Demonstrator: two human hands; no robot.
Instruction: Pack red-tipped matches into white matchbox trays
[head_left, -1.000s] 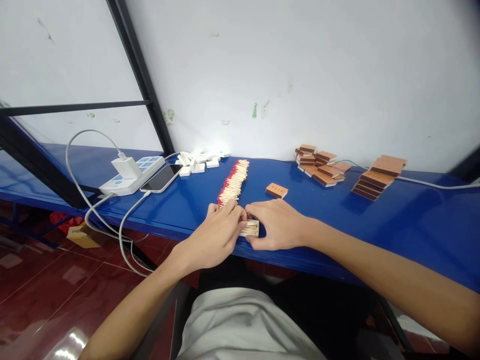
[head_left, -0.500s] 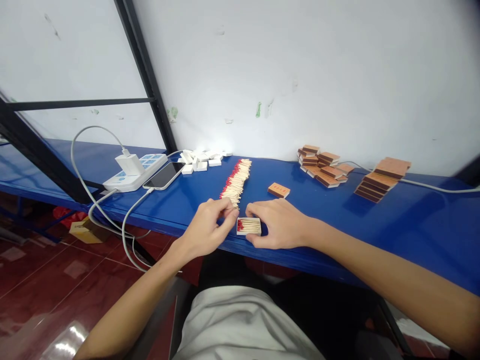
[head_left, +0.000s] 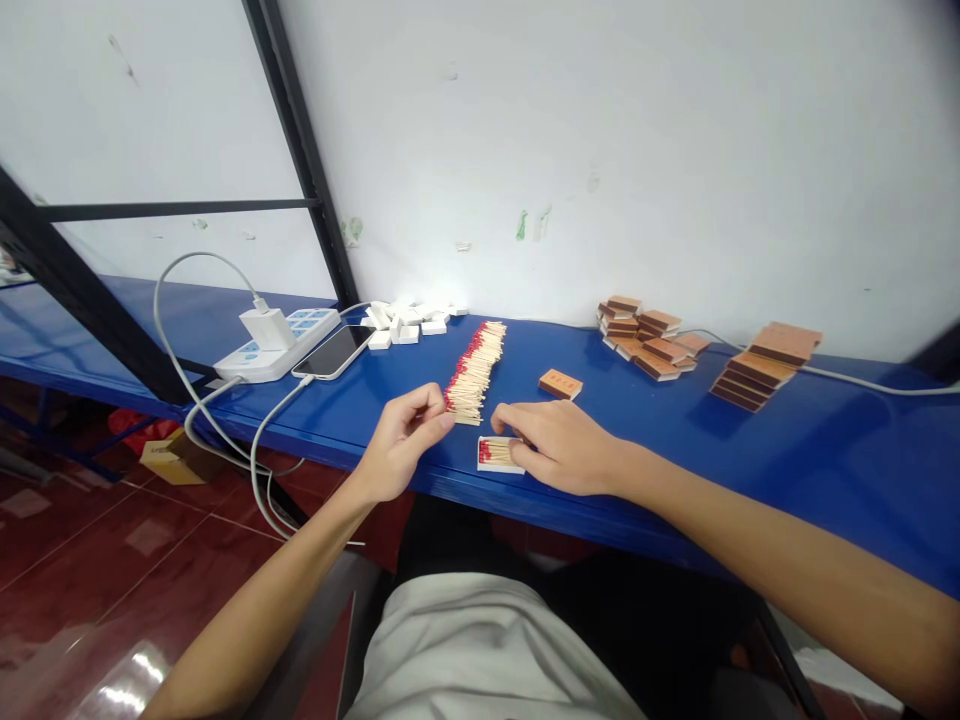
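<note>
A small white matchbox tray (head_left: 481, 465) with red-headed matches (head_left: 496, 452) in it lies near the table's front edge. Over its right part reaches my right hand (head_left: 559, 447), thumb on the matches and index finger stretched beyond the tray's far side, the two apart. My left hand (head_left: 407, 437) is curled, thumb and index finger pressed together, left of the tray; whatever they may hold is too small to make out. Close to its fingertips is the near end of a long row of loose matches (head_left: 478, 370), heads to the left.
Beyond my right hand lies one orange matchbox sleeve (head_left: 561, 384). Several more sleeves (head_left: 649, 338) are heaped at the back, beside a leaning stack (head_left: 765, 365). White trays (head_left: 409, 325) lie piled near the wall. A phone (head_left: 334, 352) and power strip (head_left: 277, 345) with cables occupy the left.
My left hand has drawn back to the left, away from the tray. The right thumb has moved from the tray's near edge onto the matches. The view has shifted slightly.
</note>
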